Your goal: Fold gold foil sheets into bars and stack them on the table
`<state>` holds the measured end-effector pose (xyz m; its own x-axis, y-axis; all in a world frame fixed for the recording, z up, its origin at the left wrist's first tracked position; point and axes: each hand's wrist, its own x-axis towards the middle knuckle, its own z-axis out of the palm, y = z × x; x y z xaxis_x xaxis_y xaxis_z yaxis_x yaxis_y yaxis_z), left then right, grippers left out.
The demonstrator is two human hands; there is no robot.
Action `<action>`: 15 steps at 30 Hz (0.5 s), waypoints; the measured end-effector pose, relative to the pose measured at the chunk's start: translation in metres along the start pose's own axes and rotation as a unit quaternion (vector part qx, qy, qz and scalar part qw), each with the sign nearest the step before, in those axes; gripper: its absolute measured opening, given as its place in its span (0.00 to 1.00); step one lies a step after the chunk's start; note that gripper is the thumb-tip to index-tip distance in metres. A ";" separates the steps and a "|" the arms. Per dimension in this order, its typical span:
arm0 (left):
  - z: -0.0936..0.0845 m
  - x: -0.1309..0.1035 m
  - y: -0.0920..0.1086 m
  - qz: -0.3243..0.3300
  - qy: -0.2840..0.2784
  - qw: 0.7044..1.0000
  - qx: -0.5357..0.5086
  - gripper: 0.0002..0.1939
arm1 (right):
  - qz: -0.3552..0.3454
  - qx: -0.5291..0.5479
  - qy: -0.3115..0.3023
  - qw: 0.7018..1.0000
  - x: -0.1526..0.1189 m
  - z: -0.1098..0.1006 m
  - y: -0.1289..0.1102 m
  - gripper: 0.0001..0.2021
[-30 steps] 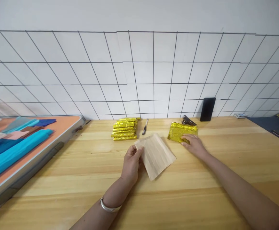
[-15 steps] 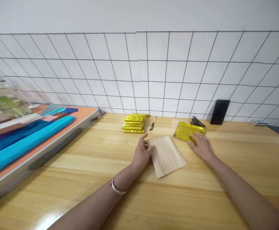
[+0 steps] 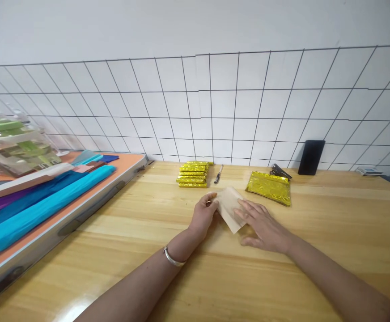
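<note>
Between my hands, above the wooden table (image 3: 141,277), is a sheet of beige paper (image 3: 229,208). My left hand (image 3: 204,214) pinches its left edge between thumb and fingers. With fingers spread, my right hand (image 3: 260,223) reaches over the right part of the sheet; whether it touches the paper I cannot tell. A flat stack of gold foil sheets (image 3: 269,188) lies beyond my right hand. Several gold foil rolls (image 3: 193,174) are piled beyond my left hand, with a pen (image 3: 218,174) beside them.
A black stapler (image 3: 280,171) lies behind the foil stack. A black phone (image 3: 311,157) leans against the tiled wall. On the left, an orange-topped surface (image 3: 131,162) carries blue paper rolls (image 3: 64,205) and a clear jug with a green lid (image 3: 17,147). Cards (image 3: 369,171) lie far right.
My right hand has left the gold foil stack and moved left to the beige paper. The paper has shifted and shows a narrower outline. My left hand still holds its left edge.
</note>
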<state>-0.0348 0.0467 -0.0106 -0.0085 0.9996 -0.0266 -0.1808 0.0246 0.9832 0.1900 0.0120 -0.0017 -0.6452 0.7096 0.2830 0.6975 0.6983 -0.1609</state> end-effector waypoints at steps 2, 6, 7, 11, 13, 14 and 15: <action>0.001 -0.001 0.001 -0.005 -0.016 1.000 -0.003 0.20 | 0.013 0.000 -0.007 1.000 0.000 0.003 0.000 0.37; 0.002 -0.002 0.002 -0.010 -0.064 0.998 -0.016 0.19 | 0.036 0.004 0.026 0.999 -0.001 0.008 0.014 0.30; 0.001 -0.001 0.001 -0.010 -0.079 0.997 -0.020 0.18 | 0.034 0.007 0.031 0.999 -0.001 0.008 0.017 0.29; -0.004 0.009 -0.001 0.046 -0.035 0.998 -0.023 0.19 | 0.011 0.024 0.038 0.999 -0.001 0.010 0.024 0.27; -0.010 0.016 -0.003 0.104 0.028 0.994 0.011 0.24 | 0.000 0.048 0.050 0.998 -0.002 0.013 0.028 0.27; -0.013 0.020 -0.005 0.127 0.051 0.990 0.041 0.27 | -0.002 0.070 0.058 0.996 -0.003 0.015 0.031 0.27; -0.017 0.024 -0.006 0.144 0.060 0.985 0.079 0.29 | -0.001 0.098 0.067 0.993 -0.003 0.017 0.034 0.26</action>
<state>-0.0502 0.0702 -0.0201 -0.1558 0.9570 0.2446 0.0004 -0.2476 0.9689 0.2101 0.0351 -0.0241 -0.5899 0.6986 0.4049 0.6137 0.7138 -0.3374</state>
